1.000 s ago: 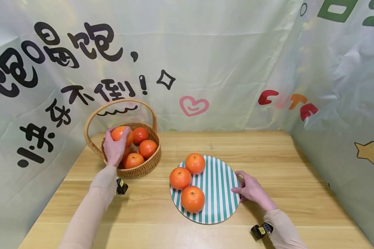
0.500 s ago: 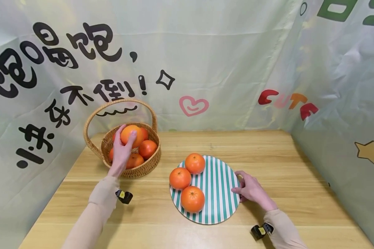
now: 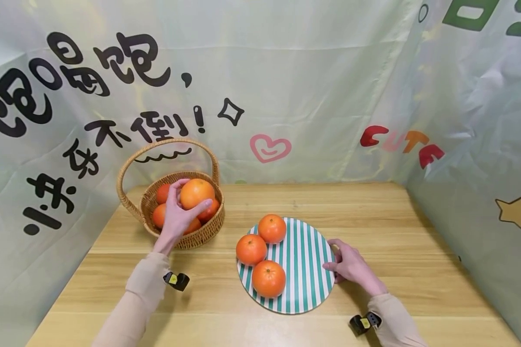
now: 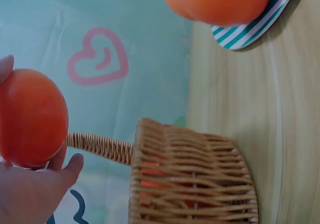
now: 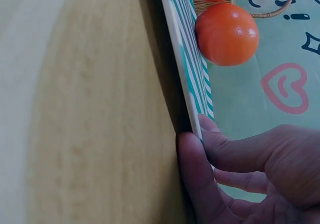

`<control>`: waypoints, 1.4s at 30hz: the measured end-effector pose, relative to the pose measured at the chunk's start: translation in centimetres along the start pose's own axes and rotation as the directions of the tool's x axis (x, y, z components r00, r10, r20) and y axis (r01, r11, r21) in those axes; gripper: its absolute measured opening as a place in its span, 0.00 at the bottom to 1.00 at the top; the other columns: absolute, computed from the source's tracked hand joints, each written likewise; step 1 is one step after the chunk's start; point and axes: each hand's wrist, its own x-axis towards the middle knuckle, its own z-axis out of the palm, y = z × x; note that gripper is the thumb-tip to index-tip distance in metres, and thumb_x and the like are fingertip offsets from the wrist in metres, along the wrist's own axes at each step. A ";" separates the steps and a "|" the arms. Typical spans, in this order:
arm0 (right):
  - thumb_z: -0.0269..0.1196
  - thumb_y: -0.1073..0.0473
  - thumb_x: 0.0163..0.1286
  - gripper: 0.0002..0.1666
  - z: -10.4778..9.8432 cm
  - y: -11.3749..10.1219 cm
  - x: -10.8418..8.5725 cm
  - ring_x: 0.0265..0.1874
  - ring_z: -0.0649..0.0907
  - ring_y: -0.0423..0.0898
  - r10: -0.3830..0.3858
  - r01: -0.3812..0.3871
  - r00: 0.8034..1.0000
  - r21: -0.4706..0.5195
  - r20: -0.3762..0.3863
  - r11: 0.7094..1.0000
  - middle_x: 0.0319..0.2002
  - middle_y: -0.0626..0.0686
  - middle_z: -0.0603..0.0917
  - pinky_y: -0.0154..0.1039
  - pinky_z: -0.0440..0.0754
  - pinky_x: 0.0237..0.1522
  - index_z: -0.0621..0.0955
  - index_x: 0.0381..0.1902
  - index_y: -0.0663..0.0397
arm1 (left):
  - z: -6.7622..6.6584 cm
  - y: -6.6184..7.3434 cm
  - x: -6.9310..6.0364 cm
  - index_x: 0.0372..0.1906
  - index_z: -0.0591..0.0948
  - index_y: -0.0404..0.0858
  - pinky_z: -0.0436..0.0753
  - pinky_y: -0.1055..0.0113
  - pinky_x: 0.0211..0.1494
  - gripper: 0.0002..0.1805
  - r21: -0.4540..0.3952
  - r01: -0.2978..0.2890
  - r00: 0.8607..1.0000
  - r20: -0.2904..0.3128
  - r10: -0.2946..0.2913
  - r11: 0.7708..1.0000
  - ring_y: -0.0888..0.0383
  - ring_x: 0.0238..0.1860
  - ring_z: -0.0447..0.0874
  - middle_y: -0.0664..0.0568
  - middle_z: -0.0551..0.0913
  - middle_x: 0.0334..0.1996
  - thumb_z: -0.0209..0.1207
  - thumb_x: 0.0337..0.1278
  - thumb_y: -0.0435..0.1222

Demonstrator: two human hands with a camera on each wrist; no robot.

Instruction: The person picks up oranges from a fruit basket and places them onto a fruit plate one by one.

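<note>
Landmark: the round plate with teal and white stripes (image 3: 306,265), on the pale wood-grain table (image 3: 373,217).

Left hand (image 3: 177,219): beyond the plate's left side, curled around one large, round, glossy orange fruit (image 3: 197,193), thumb on the side nearer the plate, fingers on the other. From the left wrist view, this fruit is held above the rim of the basket, well apart from the plate.

Brown woven wicker basket with a tall arched handle (image 3: 204,235): left of the plate and farther from the person. At least four red-orange round fruits (image 3: 162,193) show inside, partly hidden by the hand and the held fruit.

Right hand (image 3: 351,262): at the plate's right edge, pinching the rim. Thumb lies over the top; the right wrist view shows a finger tucked beneath the edge.

Three round orange fruits (image 3: 268,279) sit clustered on the plate's left half; I cannot tell whether all touch.

Behind the plate hangs a pale green printed cloth (image 3: 308,96), with a pink heart (image 3: 270,148) and, farther left, bold black lettering (image 3: 143,58). Both wrists have beige sleeves (image 3: 145,282), each with a small black device (image 3: 361,324).
</note>
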 end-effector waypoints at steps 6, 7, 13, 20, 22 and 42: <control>0.70 0.69 0.61 0.41 0.0 -0.1 -0.1 0.17 0.80 0.46 -0.002 0.002 1.000 0.008 0.005 1.000 0.29 0.57 0.74 0.40 0.84 0.21 0.67 0.70 0.65 | 1.1 0.3 -1.0 0.71 0.65 0.48 0.78 0.70 0.55 0.42 0.025 -0.069 0.996 0.062 0.067 0.997 0.57 0.57 0.76 0.54 0.72 0.64 0.72 0.52 0.35; 0.70 0.69 0.61 0.41 0.0 -0.1 -0.1 0.16 0.80 0.46 0.000 0.000 1.000 0.011 0.005 1.000 0.29 0.57 0.74 0.41 0.84 0.21 0.67 0.70 0.65 | 1.3 0.3 -1.2 0.72 0.65 0.48 0.78 0.71 0.55 0.42 0.029 -0.079 0.994 0.073 0.076 0.996 0.57 0.57 0.76 0.54 0.71 0.65 0.72 0.52 0.35; 0.70 0.69 0.61 0.41 0.0 -0.1 0.0 0.16 0.80 0.46 0.005 -0.005 1.000 0.018 0.005 1.000 0.28 0.57 0.75 0.41 0.84 0.21 0.67 0.70 0.64 | 2.6 0.8 -2.0 0.71 0.68 0.47 0.80 0.73 0.53 0.41 0.039 -0.114 0.985 0.132 0.108 0.993 0.55 0.55 0.78 0.52 0.72 0.64 0.73 0.51 0.34; 0.70 0.69 0.62 0.41 0.0 -0.1 0.0 0.17 0.80 0.46 0.003 -0.003 1.000 0.019 0.008 1.000 0.29 0.57 0.74 0.41 0.84 0.21 0.66 0.70 0.65 | 4.1 1.3 -3.2 0.68 0.71 0.51 0.83 0.66 0.52 0.42 0.096 -0.111 0.981 0.167 0.094 0.989 0.50 0.53 0.82 0.49 0.75 0.63 0.77 0.45 0.36; 0.70 0.69 0.62 0.41 0.0 -0.1 0.0 0.17 0.80 0.46 0.003 -0.003 1.000 0.016 0.008 1.000 0.29 0.57 0.74 0.41 0.83 0.21 0.66 0.70 0.64 | 4.7 1.4 -3.5 0.68 0.71 0.51 0.83 0.63 0.53 0.43 0.122 -0.112 0.978 0.189 0.088 0.986 0.49 0.53 0.82 0.48 0.75 0.62 0.77 0.44 0.38; 0.70 0.69 0.62 0.40 0.0 -0.1 -0.1 0.17 0.80 0.46 0.001 -0.001 1.000 0.010 0.003 1.000 0.29 0.56 0.74 0.41 0.84 0.21 0.67 0.70 0.64 | 8.8 1.7 -6.0 0.68 0.71 0.52 0.79 0.53 0.60 0.42 0.256 -0.185 0.956 0.272 0.113 0.949 0.55 0.58 0.77 0.54 0.76 0.61 0.76 0.45 0.50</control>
